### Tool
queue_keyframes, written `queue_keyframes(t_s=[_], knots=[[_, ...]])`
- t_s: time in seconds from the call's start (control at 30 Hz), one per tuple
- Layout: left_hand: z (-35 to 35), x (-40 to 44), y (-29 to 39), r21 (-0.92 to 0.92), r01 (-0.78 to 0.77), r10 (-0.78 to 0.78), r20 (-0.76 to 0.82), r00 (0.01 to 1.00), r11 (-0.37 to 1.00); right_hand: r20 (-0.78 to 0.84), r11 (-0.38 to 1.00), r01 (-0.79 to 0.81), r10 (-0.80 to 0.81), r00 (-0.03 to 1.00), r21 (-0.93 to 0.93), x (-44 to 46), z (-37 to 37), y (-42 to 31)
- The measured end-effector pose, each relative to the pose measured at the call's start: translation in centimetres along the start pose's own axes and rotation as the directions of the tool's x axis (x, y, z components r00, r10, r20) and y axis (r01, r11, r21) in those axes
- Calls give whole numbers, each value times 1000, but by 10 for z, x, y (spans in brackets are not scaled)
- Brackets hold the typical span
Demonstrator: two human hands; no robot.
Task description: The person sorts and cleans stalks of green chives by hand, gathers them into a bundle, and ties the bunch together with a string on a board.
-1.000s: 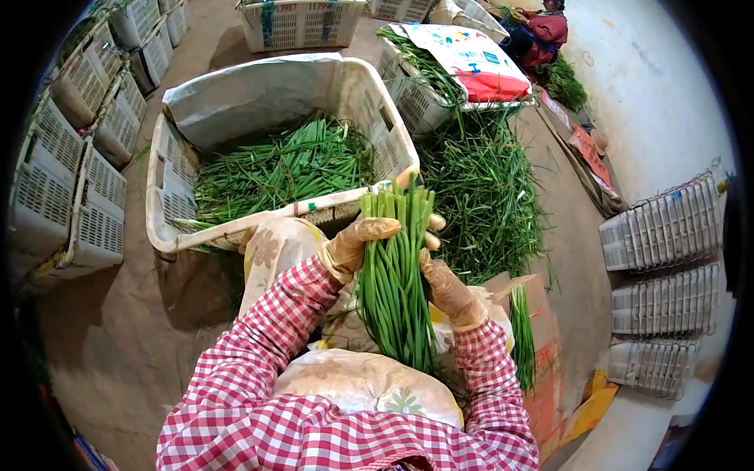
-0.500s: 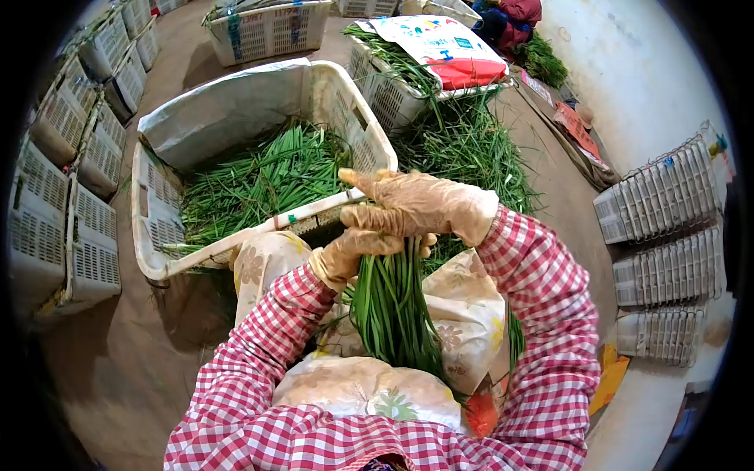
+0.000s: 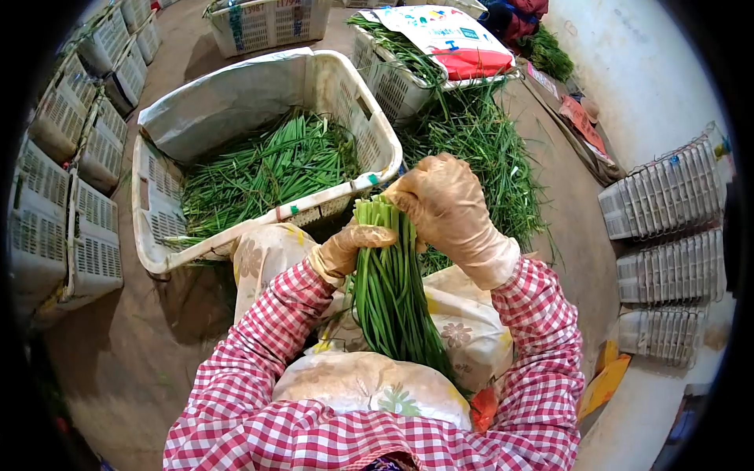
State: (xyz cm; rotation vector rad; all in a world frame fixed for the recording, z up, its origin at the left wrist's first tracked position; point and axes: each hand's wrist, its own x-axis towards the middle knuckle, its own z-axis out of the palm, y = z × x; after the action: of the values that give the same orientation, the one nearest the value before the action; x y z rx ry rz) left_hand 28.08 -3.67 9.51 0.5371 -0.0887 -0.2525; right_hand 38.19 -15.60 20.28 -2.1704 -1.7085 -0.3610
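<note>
A bunch of garlic chives [image 3: 397, 290] stands over my lap, pale cut ends up and long green leaves hanging down. My left hand [image 3: 353, 245], in a stained glove, is wrapped round the bunch below its cut ends, with the thumb across the front. At the upper right edge of the same bunch, my gloved right hand [image 3: 444, 200] is closed, fingers curled and partly hidden, gripping stalks near the top. Beyond the hands, a white plastic crate [image 3: 271, 216] holds loose garlic chives [image 3: 275, 161]. A floral apron [image 3: 361, 385] covers my lap.
A heap of loose greens [image 3: 487, 157] lies on the floor to the right of the crate. Behind it stands another crate [image 3: 385, 78] with a printed sack [image 3: 448, 35] on top. Stacked crates [image 3: 94, 228] line the left; more baskets [image 3: 667, 196] lean by the right wall. Another person [image 3: 514, 17] is at the back.
My right hand has moved from flat across the top of the bunch to a closed grip at its right side, uncovering the cut ends. My left hand keeps its hold.
</note>
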Motion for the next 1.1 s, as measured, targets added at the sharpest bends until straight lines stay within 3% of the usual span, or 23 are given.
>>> queue_keyframes(t_s=[0.1, 0.17, 0.23, 0.3, 0.37, 0.4, 0.43, 0.47, 0.5, 0.53, 0.57, 0.6, 0.7, 0.73, 0.77, 0.8, 0.87, 0.9, 0.97, 1.0, 1.03, 1.07, 1.1], knots=[[-2, 10, -7, 215, -138, 123, 79, 989, 967, -319, 982, 171, -186, 929, -75, 21, 0, 23], [-11, 14, -12, 189, -134, 113, 117, 987, 973, -339, 994, 0, -38, 940, -112, 43, -40, 40], [-18, 14, -10, 240, -132, 104, 126, 987, 962, -524, 922, -63, -161, 837, -383, 75, -93, 106], [-9, 4, 1, 218, -81, 66, 76, 995, 973, -662, 450, -568, -72, 746, -689, 73, -151, 150], [-19, 2, 3, 215, -44, 33, 55, 998, 976, -795, 706, -550, -29, 606, -446, 54, -182, 157], [-16, 0, 7, 256, -38, 34, 20, 999, 966, -771, 760, -525, 49, 635, -384, 39, -185, 183], [-13, -4, 10, 253, -1, 14, -48, 999, 968, -504, 571, -367, -97, 858, -735, 21, -177, 191], [-11, -5, 10, 250, 34, -6, -112, 994, 968, -145, 316, -93, -146, 978, -944, 2, -161, 200], [-13, -8, 9, 246, 15, 24, -154, 988, 969, -182, 287, -190, 55, 982, -939, -21, -135, 217], [-17, -8, 8, 240, -81, 121, -157, 980, 967, -243, 677, -435, 365, 899, -593, -26, -119, 179], [-18, -10, 11, 230, -192, 232, -158, 960, 954, -278, 733, -676, 636, 720, -73, -31, -103, 139], [-18, -12, 18, 222, -304, 342, -156, 927, 926, -228, 734, -674, 645, 729, -79, -44, -94, 146], [-22, -27, 72, 458, -594, 686, -52, 725, 662, -242, 709, -702, 671, 701, -69, -80, -85, 153], [3, -29, 93, 556, -735, 831, 134, 539, 387, -244, 697, -714, 683, 688, -63, -89, -85, 159], [7, -38, 111, 433, -807, 869, 98, 485, 401, -255, 699, -712, 679, 688, -60, -97, -86, 158], [11, -54, 143, 416, -817, 775, 322, 544, 400, -225, 644, -765, 741, 633, -29, -107, -87, 154], [8, -54, 192, 402, -820, 631, 526, 570, 407, -189, 580, -815, 800, 569, 3, -130, -78, 161], [4, -37, 217, 590, -789, 498, 742, 448, -170, -173, 560, -829, 816, 552, -7, -145, -69, 175], [25, -34, 240, 451, -516, 244, 874, 420, -728, -208, 547, -836, 813, 544, -50, -141, -73, 163], [53, -34, 246, 769, -608, 576, 593, 563, -197, -226, 559, -828, 802, 552, -41, -138, -77, 159], [80, -32, 246, 723, -535, 635, 172, 753, 438, -230, 579, -815, 797, 558, 29, -141, -78, 156], [116, -30, 232, 725, -530, 631, 169, 757, 441, -221, 591, -801, 797, 562, 94, -145, -75, 148], [161, -25, 206, 791, -605, 783, 319, 534, 90, -180, 539, -840, 834, 522, 59, -136, -82, 129]])
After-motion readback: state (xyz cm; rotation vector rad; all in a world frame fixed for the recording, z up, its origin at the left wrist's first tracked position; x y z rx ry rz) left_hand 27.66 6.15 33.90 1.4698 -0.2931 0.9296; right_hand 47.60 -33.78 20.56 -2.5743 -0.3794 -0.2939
